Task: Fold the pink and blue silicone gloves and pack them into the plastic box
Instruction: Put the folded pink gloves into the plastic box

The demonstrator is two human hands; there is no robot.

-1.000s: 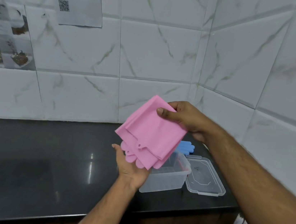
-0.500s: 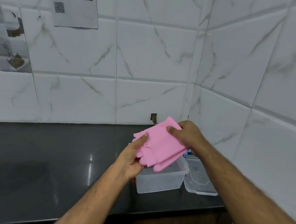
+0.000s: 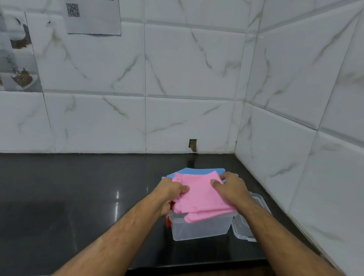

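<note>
The folded pink gloves [image 3: 201,196] lie over the top of the clear plastic box [image 3: 198,231], their fingers hanging over its near rim. My left hand [image 3: 170,190] grips their left edge and my right hand [image 3: 230,188] presses on their right side. The blue gloves [image 3: 197,171] show as a strip just behind the pink ones, also over the box; how they lie underneath is hidden.
The box's clear lid [image 3: 248,227] lies flat to its right, near the tiled side wall [image 3: 313,155]. A small red thing [image 3: 168,221] shows at the box's left side. The black counter [image 3: 52,202] runs left, with its front edge close below the box.
Both hands carried the pink gloves down from mid-air onto the box, over the blue gloves. The left hand shifted from under the glove fingers to the left edge.
</note>
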